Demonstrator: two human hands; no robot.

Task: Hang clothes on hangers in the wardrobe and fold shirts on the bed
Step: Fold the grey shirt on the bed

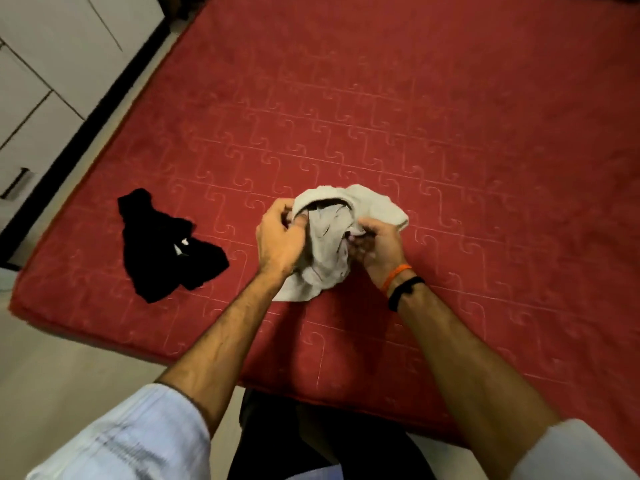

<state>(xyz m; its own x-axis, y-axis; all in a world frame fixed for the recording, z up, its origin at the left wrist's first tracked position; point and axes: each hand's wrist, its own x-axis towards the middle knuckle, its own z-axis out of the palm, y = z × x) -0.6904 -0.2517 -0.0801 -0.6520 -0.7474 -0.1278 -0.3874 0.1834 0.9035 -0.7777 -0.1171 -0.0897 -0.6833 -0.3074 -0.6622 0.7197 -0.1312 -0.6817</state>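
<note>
A crumpled light grey shirt [332,237] is bunched up over the red bed [450,133], near its front edge. My left hand [280,237] grips the shirt's left side, fingers curled into the fabric near the collar opening. My right hand [377,244] holds the right side, fingers tucked into the cloth. An orange band and a black band circle my right wrist. A crumpled black garment [166,244] lies on the bed to the left of the shirt, apart from both hands.
White wardrobe doors and drawers [45,64] with a dark handle stand along the left, behind a black strip beside the bed. Pale floor [52,368] shows at the lower left. The bed's front edge runs close to my legs.
</note>
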